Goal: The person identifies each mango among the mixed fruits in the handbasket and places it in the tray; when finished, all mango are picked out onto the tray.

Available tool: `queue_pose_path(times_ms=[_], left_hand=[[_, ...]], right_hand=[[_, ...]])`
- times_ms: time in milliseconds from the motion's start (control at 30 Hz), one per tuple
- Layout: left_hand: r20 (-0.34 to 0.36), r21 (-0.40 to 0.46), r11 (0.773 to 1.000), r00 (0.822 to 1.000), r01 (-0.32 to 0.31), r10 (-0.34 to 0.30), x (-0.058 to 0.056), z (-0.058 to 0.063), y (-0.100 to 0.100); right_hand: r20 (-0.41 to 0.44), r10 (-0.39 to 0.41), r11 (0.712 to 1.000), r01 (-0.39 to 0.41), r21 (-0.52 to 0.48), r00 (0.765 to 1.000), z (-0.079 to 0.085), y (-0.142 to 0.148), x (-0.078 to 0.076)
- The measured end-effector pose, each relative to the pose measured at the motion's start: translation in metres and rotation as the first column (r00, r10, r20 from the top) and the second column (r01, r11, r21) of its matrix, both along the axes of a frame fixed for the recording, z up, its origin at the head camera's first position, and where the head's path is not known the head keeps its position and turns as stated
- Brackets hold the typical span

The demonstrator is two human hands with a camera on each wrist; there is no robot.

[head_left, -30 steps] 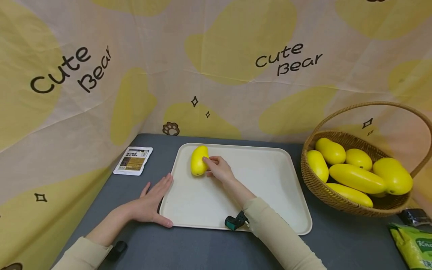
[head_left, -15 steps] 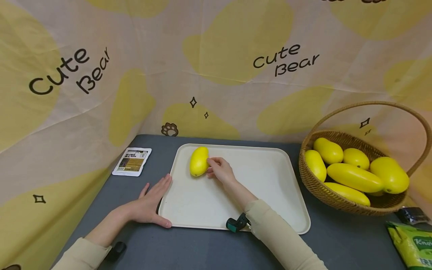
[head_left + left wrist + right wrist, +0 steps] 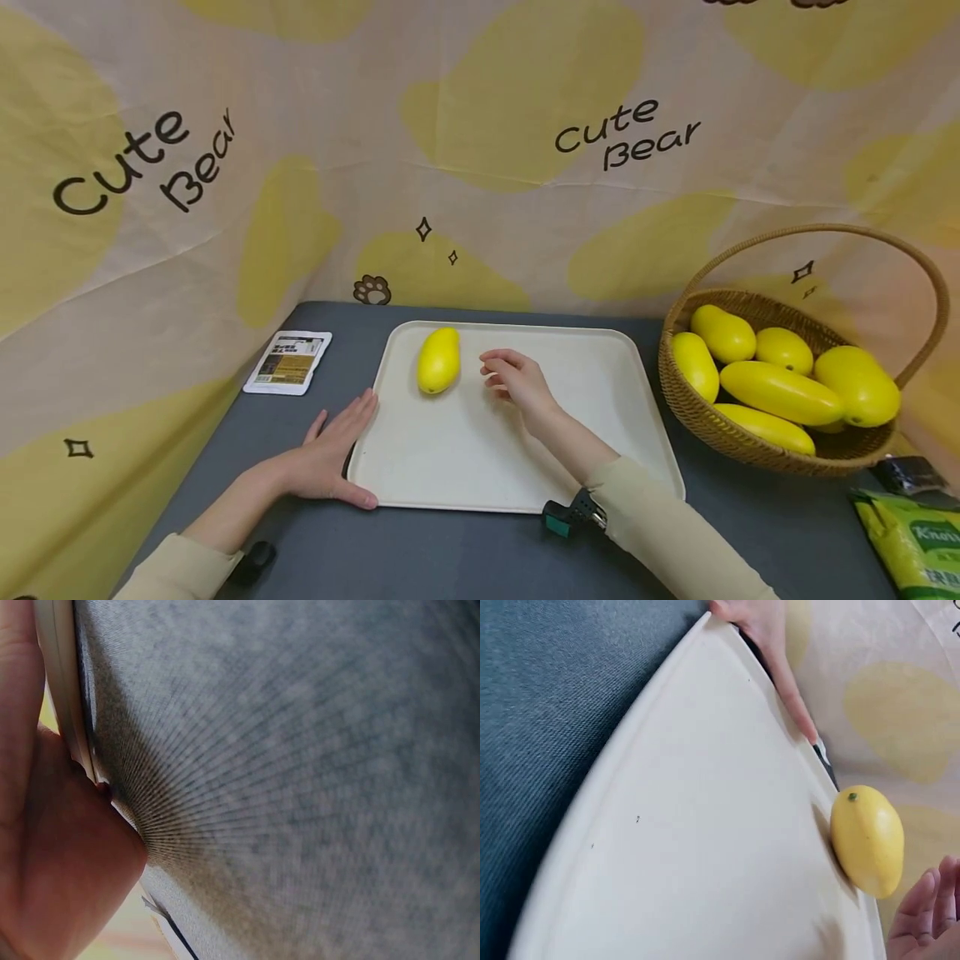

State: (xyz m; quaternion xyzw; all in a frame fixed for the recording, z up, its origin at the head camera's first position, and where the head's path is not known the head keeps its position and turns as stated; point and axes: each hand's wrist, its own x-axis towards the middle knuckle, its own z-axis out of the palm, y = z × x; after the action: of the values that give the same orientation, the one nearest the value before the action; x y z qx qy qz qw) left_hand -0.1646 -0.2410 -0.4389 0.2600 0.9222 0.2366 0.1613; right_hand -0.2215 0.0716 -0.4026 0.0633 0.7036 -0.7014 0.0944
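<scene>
Loosely bent, the fingers of my right hand (image 3: pixel 523 390) grip nothing, just beside the yellow fruit (image 3: pixel 438 360) lying at the far left of the tray (image 3: pixel 457 467). My left hand (image 3: pixel 330 458), spread wide, touches the tray's left edge; the left wrist view crops it. A green packet (image 3: pixel 909 537) is cut off.

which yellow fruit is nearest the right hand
The single yellow fruit on the white tray, beside the right hand; the others lie in the wicker basket.
</scene>
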Motion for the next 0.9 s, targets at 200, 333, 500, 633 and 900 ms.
queue_pose_path(times_ms=[200,333,500,633,900], left_hand=[[0.001,-0.009,1.000,1.000,-0.001,0.001,-0.002,-0.001,0.000],[0.008,-0.005,1.000,1.000,-0.006,0.007,-0.002,-0.001,0.000],[-0.007,0.007,1.000,1.000,-0.010,0.010,0.001,0.001,0.001],[-0.018,0.012,1.000,1.000,-0.008,0.008,0.001,0.002,0.002],[-0.037,0.014,1.000,0.999,-0.001,0.001,0.000,-0.004,0.002]], right_hand=[[-0.017,0.098,0.995,-0.097,0.032,0.995,0.029,0.048,0.020],[-0.097,0.216,0.969,-0.201,0.143,0.972,0.050,0.090,0.036],[-0.205,0.367,0.869,-0.256,0.423,0.907,0.080,0.144,0.057],[-0.307,0.441,0.734,-0.142,0.665,0.844,0.101,0.186,0.072],[-0.429,0.501,0.295,0.317,0.901,0.752,0.117,0.276,0.083]])
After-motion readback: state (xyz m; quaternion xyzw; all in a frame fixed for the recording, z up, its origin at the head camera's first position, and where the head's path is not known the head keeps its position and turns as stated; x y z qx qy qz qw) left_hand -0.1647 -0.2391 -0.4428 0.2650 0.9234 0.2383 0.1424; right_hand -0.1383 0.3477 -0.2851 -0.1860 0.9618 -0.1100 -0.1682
